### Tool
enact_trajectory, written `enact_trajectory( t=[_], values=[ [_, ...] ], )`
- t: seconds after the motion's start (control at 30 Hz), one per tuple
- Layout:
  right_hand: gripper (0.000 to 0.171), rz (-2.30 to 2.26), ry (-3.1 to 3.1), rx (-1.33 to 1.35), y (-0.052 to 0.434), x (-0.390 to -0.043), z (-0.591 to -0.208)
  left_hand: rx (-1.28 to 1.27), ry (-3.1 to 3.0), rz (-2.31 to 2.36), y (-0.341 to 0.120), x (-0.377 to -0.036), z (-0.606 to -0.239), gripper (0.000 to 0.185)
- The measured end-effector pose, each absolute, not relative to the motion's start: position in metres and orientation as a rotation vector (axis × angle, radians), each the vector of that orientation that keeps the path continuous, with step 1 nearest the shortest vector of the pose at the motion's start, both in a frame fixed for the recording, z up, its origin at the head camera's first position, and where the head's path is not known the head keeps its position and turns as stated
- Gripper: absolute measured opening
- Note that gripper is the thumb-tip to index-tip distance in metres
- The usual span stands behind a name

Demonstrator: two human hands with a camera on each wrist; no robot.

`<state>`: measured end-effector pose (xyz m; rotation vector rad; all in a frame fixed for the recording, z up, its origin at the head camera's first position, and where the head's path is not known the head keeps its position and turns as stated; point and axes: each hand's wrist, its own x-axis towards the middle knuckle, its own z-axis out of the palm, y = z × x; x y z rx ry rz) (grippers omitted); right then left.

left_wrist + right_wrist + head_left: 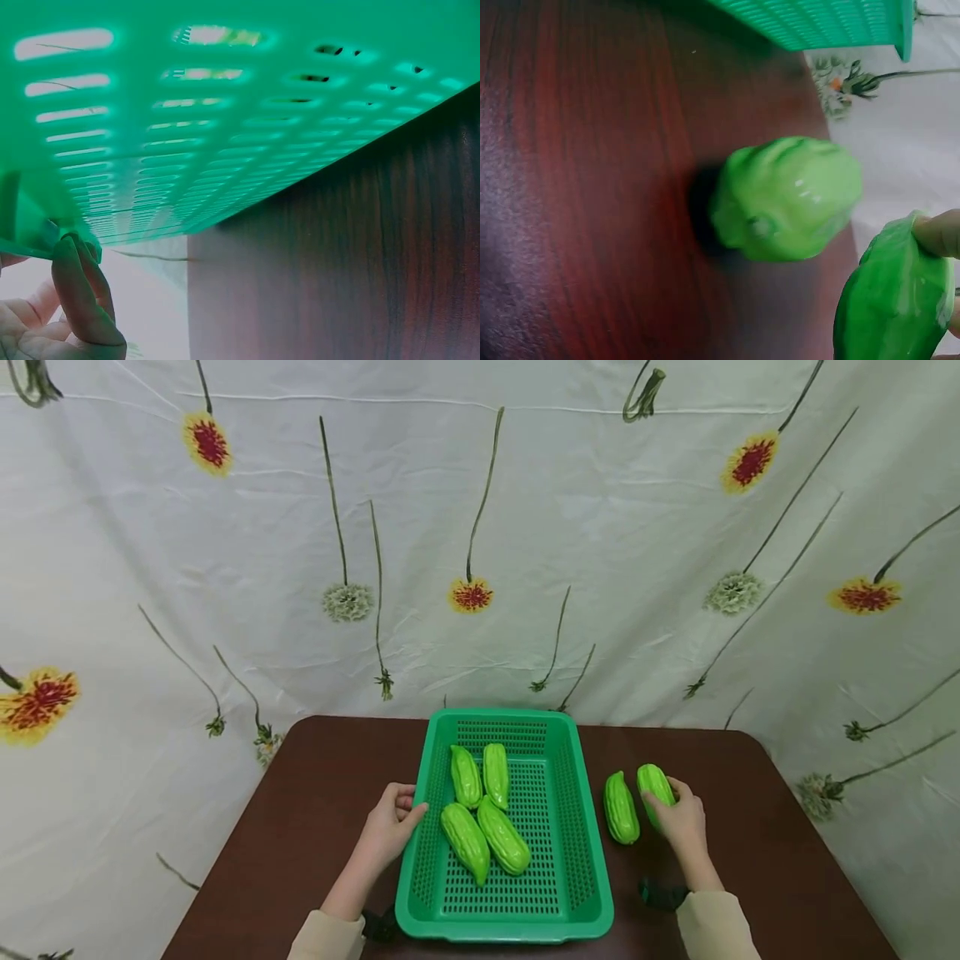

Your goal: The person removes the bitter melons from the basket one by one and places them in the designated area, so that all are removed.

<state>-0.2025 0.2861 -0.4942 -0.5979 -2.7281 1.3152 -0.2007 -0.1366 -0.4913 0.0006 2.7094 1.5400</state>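
A green plastic basket (416, 893) stands on the dark table with several bright green bitter melons (502, 837) lying inside. My left hand (392, 822) grips the basket's left rim between thumb and fingers; in the left wrist view the fingers (82, 289) curl at that rim. To the right of the basket, my right hand (681, 817) holds a bitter melon (655, 783), which also shows in the right wrist view (889, 307) under the thumb. Another bitter melon (621, 808) lies on the table between the basket and my right hand.
The brown wood-grain table (322, 768) has rounded far corners. Behind it hangs a white cloth (420, 527) printed with flowers. The basket's slotted side wall (247, 150) fills much of the left wrist view. Dark straps (662, 893) sit by both wrists.
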Motion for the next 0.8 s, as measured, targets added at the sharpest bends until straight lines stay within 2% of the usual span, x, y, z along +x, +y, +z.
enact_trajectory(
  t=[0.8],
  values=[
    [0.065,1.278,-2.806,-0.665,0.286,-0.207,-0.523,0.004,2.713,1.552,-0.136,-0.199,-0.493,0.035]
  ],
)
